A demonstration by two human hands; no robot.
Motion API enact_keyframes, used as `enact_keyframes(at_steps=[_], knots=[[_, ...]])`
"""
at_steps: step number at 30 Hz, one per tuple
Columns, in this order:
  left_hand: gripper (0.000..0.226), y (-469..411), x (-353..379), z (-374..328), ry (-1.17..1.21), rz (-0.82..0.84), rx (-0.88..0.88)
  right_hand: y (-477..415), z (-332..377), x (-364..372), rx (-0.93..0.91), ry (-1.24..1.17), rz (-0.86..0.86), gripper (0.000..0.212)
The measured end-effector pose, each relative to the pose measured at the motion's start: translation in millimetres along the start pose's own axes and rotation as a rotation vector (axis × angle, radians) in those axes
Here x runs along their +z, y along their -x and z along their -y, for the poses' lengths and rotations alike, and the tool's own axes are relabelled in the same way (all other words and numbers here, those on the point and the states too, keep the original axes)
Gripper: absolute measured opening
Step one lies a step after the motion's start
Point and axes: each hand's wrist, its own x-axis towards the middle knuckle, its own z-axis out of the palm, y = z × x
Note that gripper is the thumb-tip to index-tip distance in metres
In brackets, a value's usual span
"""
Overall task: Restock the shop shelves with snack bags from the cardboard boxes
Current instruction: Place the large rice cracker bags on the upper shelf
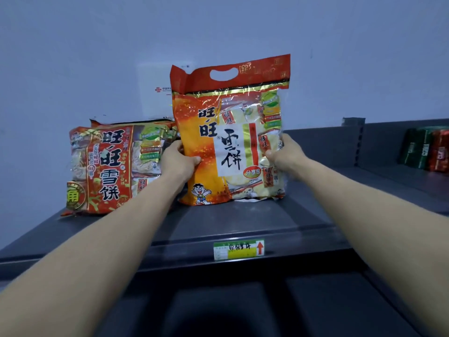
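Head: left hand (pixel 180 158) and, seemingly, right hand (pixel 284 152) clasp snack bag (pixel 213 132).

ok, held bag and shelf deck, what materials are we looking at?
Held bag: thin plastic film, glossy, part printed, part clear; it crinkles, glints, and the crackers show through the window.
Shelf deck: probably painted sheet metal, dark grey, matte to satin; flat, with a folded front lip and soft reflections.
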Motion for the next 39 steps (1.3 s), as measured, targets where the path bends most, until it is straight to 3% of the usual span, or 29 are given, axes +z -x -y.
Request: enact_keyframes(at_steps=[7,15,22,26,32,39], knots=[[0.051,-9.9,10.7,7.9,-0.191,0.003,0.086,-2.9,-10.0,22.6,-0.053,0.164,-0.052,0.052],[0.056,4.9,7.2,9.5,-0.304,0.044,0.128,16.0,-11.1,23.7,0.008,0.261,-0.073,0.056],[0.043,34.2,-5.6,0.4,-0.404,0.087,0.176,50.0,-4.2,11.5,0.005,0.318,-0.042,0.055],[0.060,59.3,-13.6,-10.4,-0.498,0.116,0.182,88.9,2.0,-2.9,-0.073,0.284,0.017,0.052],[0.043,127.7,-5.2,-23.9,-0.430,0.186,0.271,175.4,-2.9,-37.6,-0.230,0.306,0.083,0.050],[0.025,236.5,17.6,-13.7,-0.368,0.376,0.271,273.4,-51.8,-82.1,-0.187,0.385,0.123,0.042]])
